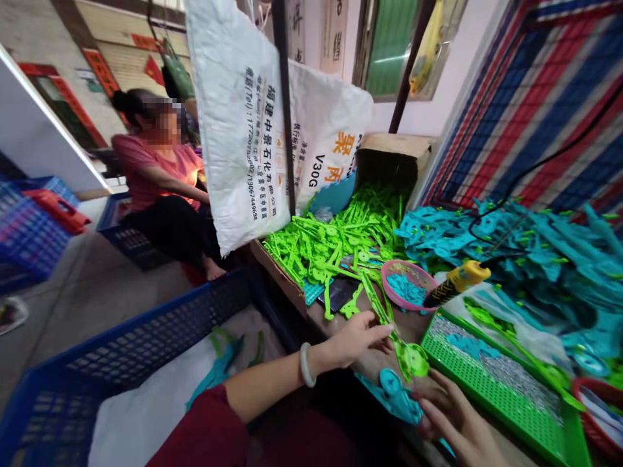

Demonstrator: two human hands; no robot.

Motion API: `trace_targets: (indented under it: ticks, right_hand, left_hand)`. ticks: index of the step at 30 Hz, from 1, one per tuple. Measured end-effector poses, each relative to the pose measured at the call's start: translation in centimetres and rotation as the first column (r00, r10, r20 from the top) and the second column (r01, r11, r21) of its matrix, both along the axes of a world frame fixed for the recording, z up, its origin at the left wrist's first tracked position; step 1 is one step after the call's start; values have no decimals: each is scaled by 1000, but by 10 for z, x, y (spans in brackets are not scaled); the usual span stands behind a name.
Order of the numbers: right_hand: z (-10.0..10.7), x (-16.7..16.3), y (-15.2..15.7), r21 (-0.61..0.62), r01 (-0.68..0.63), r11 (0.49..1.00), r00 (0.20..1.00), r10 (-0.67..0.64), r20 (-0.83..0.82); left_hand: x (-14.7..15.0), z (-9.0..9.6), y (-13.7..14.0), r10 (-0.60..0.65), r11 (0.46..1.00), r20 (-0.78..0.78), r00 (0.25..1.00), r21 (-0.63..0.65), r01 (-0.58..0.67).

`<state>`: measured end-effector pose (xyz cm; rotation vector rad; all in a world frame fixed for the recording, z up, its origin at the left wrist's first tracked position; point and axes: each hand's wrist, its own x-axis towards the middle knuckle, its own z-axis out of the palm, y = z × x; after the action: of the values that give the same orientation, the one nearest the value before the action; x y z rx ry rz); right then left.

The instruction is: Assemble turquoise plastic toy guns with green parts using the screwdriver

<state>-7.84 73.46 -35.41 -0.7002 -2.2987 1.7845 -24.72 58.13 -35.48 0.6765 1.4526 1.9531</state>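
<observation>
My left hand [357,340], with a pale bangle at its wrist, is closed on a long bright green plastic part [411,357] that has a round disc at its near end. Just below that disc is my right hand [455,415], its fingers curled and drawn together; what they pinch is blurred and too small to name. A cyan plastic part [396,399] with a round end lies beneath, at the bench edge by my right fingers.
Green parts [335,240] pile up behind, with cyan parts [516,253] to the right. Nearby are a pink bowl [406,305], a yellow-black tool [457,282] and a green tray [477,370] of small metal pieces. A blue crate [121,347] stands left; a person [160,168] sits beyond.
</observation>
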Motion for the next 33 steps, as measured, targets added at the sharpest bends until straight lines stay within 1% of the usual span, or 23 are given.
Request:
trace_targets:
  ticks: [2, 4, 5, 6, 7, 8, 9, 10, 11, 12, 14, 16, 18, 21, 24, 28, 31, 33]
  right_hand:
    - [-10, 10, -7, -14, -24, 1000, 1000, 24, 8]
    - [-7, 15, -18, -96, -29, 995, 998, 24, -50]
    - [-3, 15, -24, -175, -44, 984, 996, 30, -85]
    - [0, 15, -29, -290, -49, 956, 994, 16, -113]
    - [3, 13, -30, -386, -68, 920, 995, 34, -92]
    - [3, 13, -29, -419, -45, 907, 998, 21, -63]
    - [2, 14, -26, -394, -6, 919, 998, -17, -57]
    - [-1, 16, -21, -327, 36, 944, 998, -53, -46]
    - [-5, 21, -15, -222, 79, 972, 994, -92, -50]
    - [-10, 27, -10, -104, 111, 988, 991, -118, -62]
    - [-21, 39, -3, 96, 119, 988, 991, -113, -71]
    - [-32, 49, 2, 200, 80, 977, 996, -70, -57]
    - [-41, 54, 4, 245, 31, 969, 999, -26, -25]
    - [-49, 57, 8, 299, -38, 953, 999, 44, -12]
    - [-50, 57, 16, 357, -100, 929, 992, 120, -36]
    - [-47, 58, 28, 379, -141, 915, 981, 180, -71]
    - [-45, 56, 31, 400, -166, 901, 977, 205, -57]
    - [-45, 55, 31, 430, -198, 881, 973, 229, -23]
  left_hand:
    - [2, -8, -3, 70, 998, 38, 997, 0, -70]
    - [11, -16, -3, 102, 995, 67, 993, -14, -101]
    - [17, -19, -3, 105, 994, 81, 991, -24, -104]
    - [22, -21, -2, 107, 994, 93, 990, -34, -104]
    - [25, -24, -3, 114, 993, 104, 988, -49, -109]
    - [25, -26, -4, 125, 991, 115, 985, -65, -118]
    - [22, -29, -6, 140, 988, 130, 982, -82, -130]
    - [17, -32, -8, 147, 986, 150, 978, -99, -133]
    - [12, -36, -10, 137, 986, 169, 976, -119, -117]
    - [7, -40, -12, 113, 986, 192, 975, -146, -85]
    - [0, -49, -18, 43, 977, 245, 969, -212, 10]
    - [-2, -56, -22, -20, 955, 299, 954, -278, 107]
    - [-3, -61, -24, -55, 930, 340, 939, -325, 172]
    - [-3, -66, -24, -65, 908, 379, 923, -360, 212]
    - [-2, -68, -23, -81, 894, 409, 909, -373, 248]
    - [6, -69, -25, -153, 869, 449, 880, -364, 336]
    - [12, -70, -27, -109, 869, 423, 900, -398, 292]
    - [15, -71, -28, -75, 865, 381, 922, -434, 249]
